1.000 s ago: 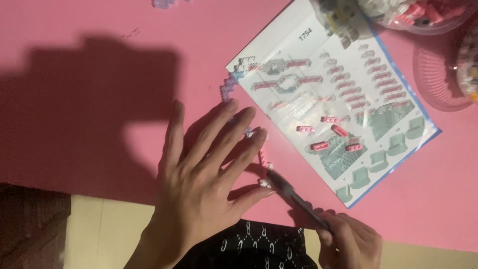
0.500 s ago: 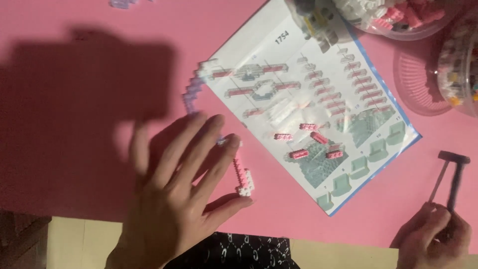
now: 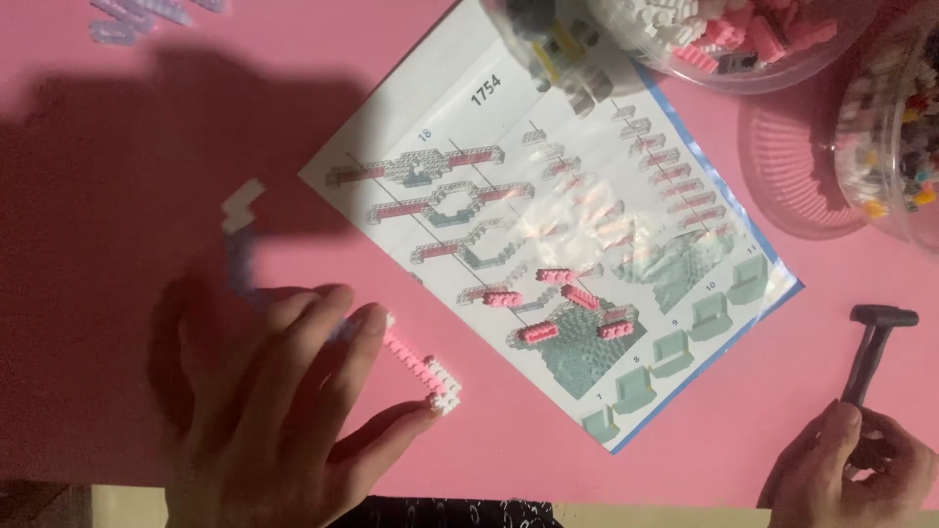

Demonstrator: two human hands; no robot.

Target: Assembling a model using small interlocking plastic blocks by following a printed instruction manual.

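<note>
My left hand [image 3: 284, 411] lies flat on the pink table, fingers spread over a curved strip of small white, pink and lilac bricks [image 3: 421, 367]. The strip's white end [image 3: 240, 205] shows above my fingers and its pink-and-white end pokes out by my thumb. My right hand [image 3: 846, 469] is at the bottom right corner, closed around the handle of a small black hammer-shaped tool [image 3: 871, 347] that points up. A printed instruction sheet [image 3: 548, 225] lies slanted between the hands.
Clear plastic bowls of loose small bricks stand at the top [image 3: 704, 39] and top right [image 3: 895, 127]. A few lilac pieces [image 3: 132, 20] lie at the top left. The table's near edge [image 3: 626, 513] runs along the bottom.
My right hand has drawn away from the brick strip to the bottom right with the black tool. My left hand has stayed pressed on the strip, and the view has shifted.
</note>
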